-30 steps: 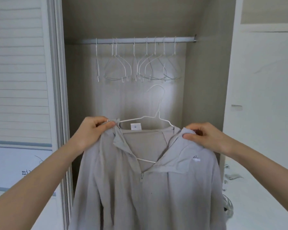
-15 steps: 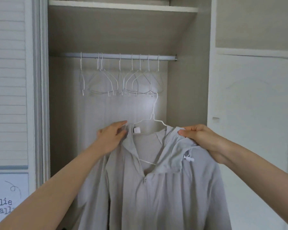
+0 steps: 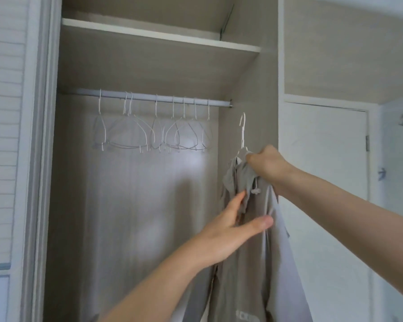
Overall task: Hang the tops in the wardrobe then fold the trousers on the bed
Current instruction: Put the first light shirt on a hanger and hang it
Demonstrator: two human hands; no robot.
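A light grey hooded top hangs edge-on from a white wire hanger at the right side of the open wardrobe. My right hand grips the top's shoulder and the hanger just under its hook. The hook sits below and slightly right of the end of the silver rail, not on it. My left hand lies against the top's front, fingers straight, thumb across the cloth. No trousers or bed are in view.
Several empty white wire hangers hang along the rail. A white shelf spans the wardrobe above. A slatted sliding door stands at the left, a white cupboard door at the right.
The top has turned from facing me to edge-on and moved up and right toward the rail's end. My left hand left the shoulder and now lies lower on the front.
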